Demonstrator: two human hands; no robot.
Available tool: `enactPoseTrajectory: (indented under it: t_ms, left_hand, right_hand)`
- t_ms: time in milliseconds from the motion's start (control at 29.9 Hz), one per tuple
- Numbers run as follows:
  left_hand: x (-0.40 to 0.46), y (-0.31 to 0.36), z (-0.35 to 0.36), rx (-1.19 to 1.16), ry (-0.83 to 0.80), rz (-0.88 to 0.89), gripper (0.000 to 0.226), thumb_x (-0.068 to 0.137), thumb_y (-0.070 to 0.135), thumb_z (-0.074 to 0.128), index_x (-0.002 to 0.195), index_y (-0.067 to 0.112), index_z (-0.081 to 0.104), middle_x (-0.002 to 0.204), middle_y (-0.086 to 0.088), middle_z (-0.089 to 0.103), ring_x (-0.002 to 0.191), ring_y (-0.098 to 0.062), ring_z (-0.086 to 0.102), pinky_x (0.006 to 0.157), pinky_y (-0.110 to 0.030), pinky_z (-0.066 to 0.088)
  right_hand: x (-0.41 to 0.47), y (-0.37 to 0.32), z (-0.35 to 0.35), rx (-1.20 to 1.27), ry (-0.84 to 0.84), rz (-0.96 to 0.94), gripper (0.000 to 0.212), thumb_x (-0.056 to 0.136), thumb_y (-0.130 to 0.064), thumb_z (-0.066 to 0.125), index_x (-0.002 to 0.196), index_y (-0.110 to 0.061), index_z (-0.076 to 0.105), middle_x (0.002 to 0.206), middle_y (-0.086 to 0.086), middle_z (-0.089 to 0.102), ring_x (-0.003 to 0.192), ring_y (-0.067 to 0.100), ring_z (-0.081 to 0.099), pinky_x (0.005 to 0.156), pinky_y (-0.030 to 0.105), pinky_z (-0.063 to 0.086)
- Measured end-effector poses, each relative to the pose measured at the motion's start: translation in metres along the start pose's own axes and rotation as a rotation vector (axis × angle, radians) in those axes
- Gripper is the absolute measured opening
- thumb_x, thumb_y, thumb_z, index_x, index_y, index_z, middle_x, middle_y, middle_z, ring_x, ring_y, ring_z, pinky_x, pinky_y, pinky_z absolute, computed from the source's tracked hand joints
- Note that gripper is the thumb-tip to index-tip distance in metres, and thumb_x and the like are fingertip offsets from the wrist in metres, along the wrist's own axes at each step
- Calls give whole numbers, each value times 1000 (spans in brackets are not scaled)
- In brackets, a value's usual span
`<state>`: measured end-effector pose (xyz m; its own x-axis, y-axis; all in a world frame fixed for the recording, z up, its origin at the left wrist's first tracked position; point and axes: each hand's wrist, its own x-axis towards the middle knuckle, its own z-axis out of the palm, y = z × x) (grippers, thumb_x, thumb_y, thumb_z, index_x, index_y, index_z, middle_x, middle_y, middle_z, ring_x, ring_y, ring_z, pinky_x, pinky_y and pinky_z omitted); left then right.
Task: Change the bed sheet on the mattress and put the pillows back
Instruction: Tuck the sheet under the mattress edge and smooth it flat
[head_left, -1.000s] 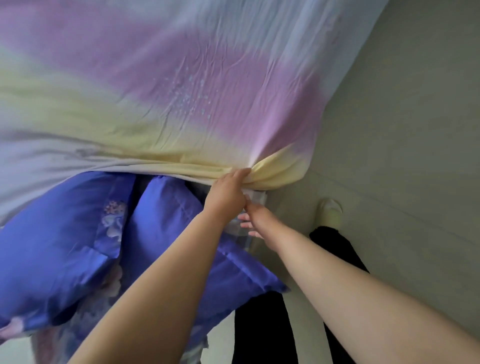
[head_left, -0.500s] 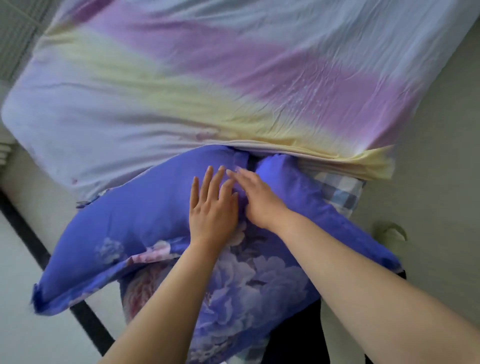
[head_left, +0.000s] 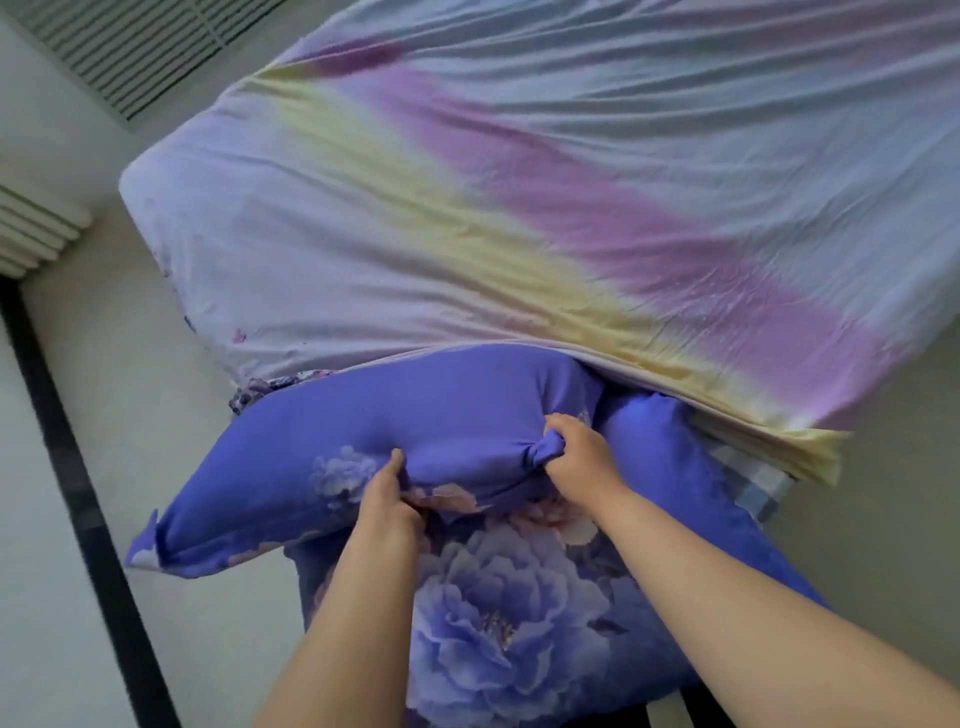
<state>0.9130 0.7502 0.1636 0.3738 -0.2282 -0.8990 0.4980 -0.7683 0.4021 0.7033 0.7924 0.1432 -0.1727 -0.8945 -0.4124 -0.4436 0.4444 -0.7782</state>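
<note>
Purple floral pillow (head_left: 363, 441) gripped by left hand (head_left: 387, 499) and right hand (head_left: 576, 457).

Soft daylight, motion blur, warped edges

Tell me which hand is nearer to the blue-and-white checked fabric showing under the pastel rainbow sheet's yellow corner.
Right. The right hand grips the purple floral pillow closer to the checked fabric, which lies off to its right. The left hand grips the same pillow farther away.
</note>
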Motion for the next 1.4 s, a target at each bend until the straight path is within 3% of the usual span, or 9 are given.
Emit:
enactPoseTrajectory:
  t_ms: [134, 267, 435, 502, 669, 936, 1103, 1304, 1404]
  left_hand:
    - [-37, 39, 2, 50, 194, 331, 20, 94, 16, 51, 103, 0, 59, 87, -11, 59, 75, -22, 53, 65, -28, 41]
    - [-86, 82, 9, 81, 244, 711, 37, 96, 28, 52, 65, 11, 42, 71, -4, 50, 69, -23, 49, 63, -27, 32]
    - [-109, 167, 32, -112, 54, 933, 27, 95, 23, 54, 74, 6, 55, 74, -2, 57, 72, -15, 51, 65, -23, 37]
    - [-100, 212, 50, -111, -70, 994, 16, 96, 17, 51, 92, 3, 60, 86, -5, 58, 83, -14, 52, 73, -20, 40]
    - [-15, 213, 70, 712, -373, 835, 67, 95, 24, 56, 150, 24, 18, 151, -8, 33, 135, -23, 39, 107, -35, 36]
    - [108, 1, 1, 2021, -378, 566, 110, 69, 79, 55, 148, 12, 19, 158, -2, 17, 146, -24, 12, 117, -51, 6]
    - [116, -39, 0, 2005, -467, 596, 70, 76, 74, 51, 123, 21, 50, 119, -2, 64, 118, -22, 55, 109, -38, 31]
    - [71, -5, 19, 1237, -442, 711, 11, 87, 31, 67, 84, 21, 62, 79, 0, 67, 70, -7, 60, 67, -25, 46]
    - [31, 40, 53, 936, -549, 762, 11, 89, 16, 66, 79, 21, 65, 75, 5, 63, 57, 9, 52, 66, -20, 46]
  right_hand:
    - [-11, -34, 17, 136, 242, -26, 15, 74, -19, 44, 62, -16, 34, 59, -3, 37, 63, 22, 32, 54, 32, 25]
    - [-4, -91, 23, 240, 483, -113, 18, 78, -21, 42, 63, -21, 33, 57, -4, 40, 53, 15, 30, 54, 30, 20]
    - [45, -175, 13, 380, 606, -319, 6, 82, -17, 49, 88, -15, 50, 86, 10, 55, 75, 16, 45, 67, 30, 35]
    - [84, -206, 3, 232, 629, -407, 37, 81, -11, 55, 118, -11, 53, 125, 24, 53, 114, 30, 52, 92, 35, 40]
    - [139, -196, -4, -211, 194, -50, 86, 83, -32, 67, 151, -22, 15, 158, 10, 13, 144, 29, 18, 114, 44, 25]
    - [35, 38, 44, -680, -479, 436, 120, 68, -67, 67, 151, -23, -7, 159, 11, -9, 147, 30, -4, 119, 42, 6]
    - [12, 67, 57, -775, -473, 281, 119, 67, -67, 68, 150, -33, -9, 159, 1, -14, 146, 26, -11, 118, 42, -3]
    - [-7, 48, 49, -653, 58, 116, 96, 69, -78, 16, 142, -20, 36, 152, 2, 33, 143, 22, 24, 116, 43, 10]
    - [8, 15, 32, -531, 364, 6, 69, 82, -57, 26, 124, -12, 58, 132, 10, 57, 126, 31, 50, 106, 56, 32]
